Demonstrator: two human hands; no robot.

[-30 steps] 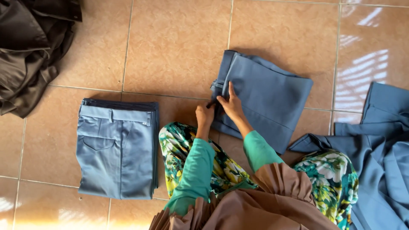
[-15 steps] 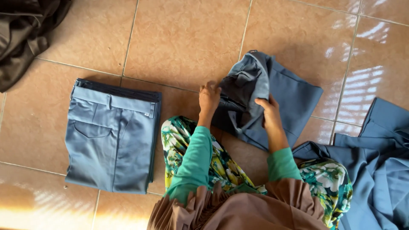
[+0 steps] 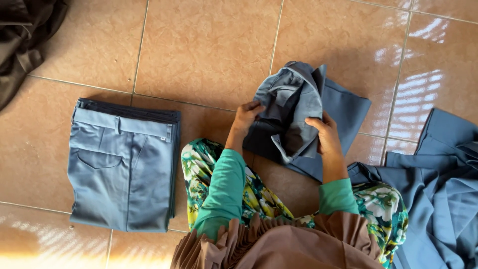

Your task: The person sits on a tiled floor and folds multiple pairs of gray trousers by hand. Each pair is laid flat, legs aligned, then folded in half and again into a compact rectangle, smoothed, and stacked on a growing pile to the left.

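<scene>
Both the left hand (image 3: 246,115) and right hand (image 3: 326,137) are pinching the raised grey trousers (image 3: 294,107), right of the folded stack (image 3: 122,164); keeping edges aligned should be helping.

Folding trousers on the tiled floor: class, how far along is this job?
Done: a stack of folded trousers lies flat beside the person. In hand: the left hand and right hand grip a grey-blue pair, partly lifted and bunched. Left: loose blue garments lie unfolded at one side, and a dark heap at the far corner.
</scene>
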